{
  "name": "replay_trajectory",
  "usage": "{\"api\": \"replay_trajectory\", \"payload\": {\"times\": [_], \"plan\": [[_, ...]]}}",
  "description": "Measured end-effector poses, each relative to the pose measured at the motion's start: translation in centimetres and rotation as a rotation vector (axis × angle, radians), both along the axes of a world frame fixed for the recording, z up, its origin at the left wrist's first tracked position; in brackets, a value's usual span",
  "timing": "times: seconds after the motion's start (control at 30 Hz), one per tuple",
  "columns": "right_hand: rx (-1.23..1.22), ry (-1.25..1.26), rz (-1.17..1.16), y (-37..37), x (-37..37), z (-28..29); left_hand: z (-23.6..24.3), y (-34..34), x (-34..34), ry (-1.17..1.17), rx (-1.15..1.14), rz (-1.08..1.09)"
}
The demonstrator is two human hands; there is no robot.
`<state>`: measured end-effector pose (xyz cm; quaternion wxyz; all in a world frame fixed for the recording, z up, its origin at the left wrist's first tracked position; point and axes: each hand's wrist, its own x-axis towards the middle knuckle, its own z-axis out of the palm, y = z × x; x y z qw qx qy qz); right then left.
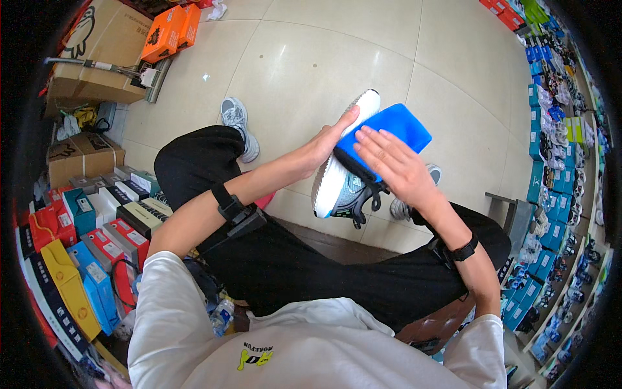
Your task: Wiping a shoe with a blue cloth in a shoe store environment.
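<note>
My left hand grips a sneaker with a white sole, teal-grey upper and black laces, held tilted in front of me above the floor. A bright blue cloth with a dark edge lies over the upper part of the shoe. My right hand rests on that cloth with its fingers stretched out flat, pressing it against the shoe; its thumb is mostly hidden.
Stacked shoeboxes and cardboard cartons crowd the left side, with orange boxes behind. Shelves of shoes and teal boxes line the right. A pale tiled floor spreads ahead, around my two sneakered feet.
</note>
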<state>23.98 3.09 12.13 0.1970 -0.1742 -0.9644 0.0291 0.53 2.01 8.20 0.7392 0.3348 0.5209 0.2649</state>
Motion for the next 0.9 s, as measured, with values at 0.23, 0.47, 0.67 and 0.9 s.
{"api": "replay_trajectory", "payload": {"times": [0.23, 0.47, 0.67, 0.9], "plan": [[-0.003, -0.025, 0.119, -0.4, -0.4, 0.2, -0.6, 0.3, -0.8, -0.13, -0.049, -0.083], [-0.004, -0.001, 0.031, 0.0, 0.2, 0.5, 1.2, 0.4, 0.4, -0.162, -0.005, 0.112], [0.027, -0.046, 0.216, -1.0, -1.1, 0.9, -2.1, 1.3, -1.3, -0.203, 0.014, 0.092], [-0.009, -0.021, -0.004, 0.0, 0.3, 0.8, 1.1, 1.1, 0.5, -0.171, 0.107, 0.197]]}}
